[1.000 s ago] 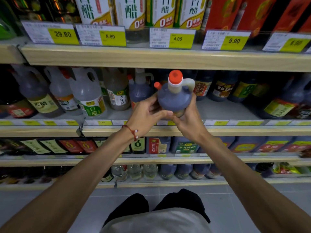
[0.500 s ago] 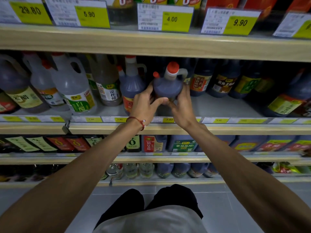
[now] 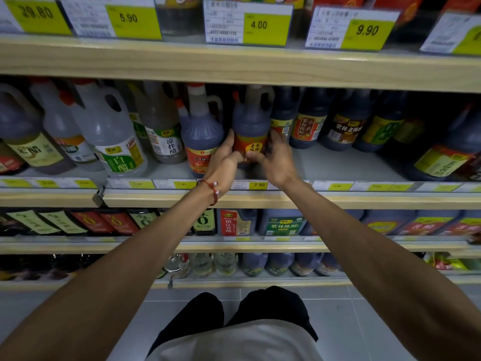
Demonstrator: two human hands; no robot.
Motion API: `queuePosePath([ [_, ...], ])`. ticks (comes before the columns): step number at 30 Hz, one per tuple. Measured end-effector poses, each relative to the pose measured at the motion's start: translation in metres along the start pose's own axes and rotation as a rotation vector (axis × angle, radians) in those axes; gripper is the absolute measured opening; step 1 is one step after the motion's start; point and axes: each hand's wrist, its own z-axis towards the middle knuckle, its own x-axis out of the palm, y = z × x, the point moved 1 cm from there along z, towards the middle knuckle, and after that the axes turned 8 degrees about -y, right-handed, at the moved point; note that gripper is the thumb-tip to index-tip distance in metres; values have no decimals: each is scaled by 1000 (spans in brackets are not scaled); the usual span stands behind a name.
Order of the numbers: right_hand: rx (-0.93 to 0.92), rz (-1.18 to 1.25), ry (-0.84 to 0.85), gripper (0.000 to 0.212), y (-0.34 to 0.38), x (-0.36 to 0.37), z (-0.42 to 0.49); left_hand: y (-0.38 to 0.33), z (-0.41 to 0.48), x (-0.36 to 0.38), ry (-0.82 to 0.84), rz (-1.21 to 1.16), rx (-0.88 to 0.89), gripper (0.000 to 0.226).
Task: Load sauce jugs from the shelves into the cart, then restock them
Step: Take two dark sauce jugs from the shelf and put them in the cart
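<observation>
The left hand's fingers point(image 3: 230, 138) are pressed together and curled round the left flank of the dark jug point(image 3: 251, 123), with the thumb tucked low against the edge of its orange label. On the other side the right hand's fingers point(image 3: 276, 142) are smeared by motion blur; they look slightly spread and curled round the jug's right flank, and the thumb lies across the lower front of the label. Between them the jug stands upright on the middle shelf point(image 3: 338, 165), just above the centre of the frame, close beside a red-capped jug point(image 3: 201, 131) on its left and dark bottles point(image 3: 307, 121) on its right. The left hand point(image 3: 223, 162) is turned palm inward with its back to the camera, and the right hand point(image 3: 279, 162) mirrors it, palms facing each other across the jug's base. A red string bracelet point(image 3: 213, 190) with white beads circles the left wrist, right over the shelf's front edge, where a yellow price tag point(image 3: 258, 185) reads 7.90. Both forearms are bare and stretched nearly straight, running down and outward from the wrists to the lower left and lower right corners of the frame, so that they form a wide inverted V. At the bottom centre, between the arms, are black trousers point(image 3: 273, 308) and the hem of a white shirt point(image 3: 234, 345).
</observation>
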Motion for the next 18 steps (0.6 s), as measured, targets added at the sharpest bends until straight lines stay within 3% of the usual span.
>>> queuePosePath([
  [4,31,15,67,88,26,-13,-14,-8,-6,4,-19,136,-2,98],
  [6,50,-10,94,73,43,-26,-27,-15,-14,6,-47,223,21,92],
  [10,1,-151,-3,44,72,-49,-55,-30,-38,1,-132,341,70,59],
  [12,-20,-214,-2,33,92,-59,-69,-41,-49,-9,-106,472,87,59],
  [18,-68,-462,67,42,161,-86,-111,-84,-86,-48,42,753,89,59],
])
